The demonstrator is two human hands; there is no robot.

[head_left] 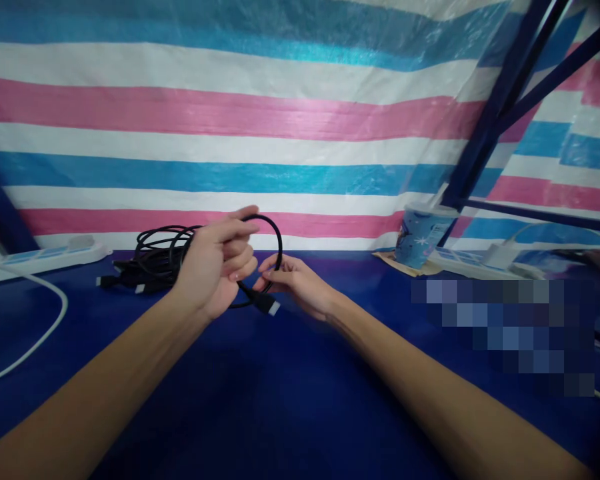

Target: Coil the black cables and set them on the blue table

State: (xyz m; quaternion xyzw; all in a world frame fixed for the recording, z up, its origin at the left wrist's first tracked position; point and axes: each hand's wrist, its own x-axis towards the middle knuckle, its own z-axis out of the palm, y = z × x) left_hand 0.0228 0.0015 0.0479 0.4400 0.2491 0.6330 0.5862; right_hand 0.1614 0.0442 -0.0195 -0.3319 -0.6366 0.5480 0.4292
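Note:
Between my two hands a black HDMI cable [281, 241] bends into a loop above the blue table [280, 400]. My left hand [215, 260] is closed round the cable, its index finger stretched along the top of the loop. One plug [267, 302] with a pale metal tip hangs below, between the hands. My right hand [297, 285] pinches the lower right side of the loop between thumb and fingers. Behind my left wrist lies a heap of black cables [155, 260], with a couple of plugs pointing left; part of it is hidden by the hand.
White power strips lie at the left [55, 257] and right [480, 263], and a white cord [63, 307] curves at the left. A blue paper cup [423, 237] with a straw stands at the back right. Striped sheeting [230, 113] hangs behind the table, beside a dark blue frame [485, 133].

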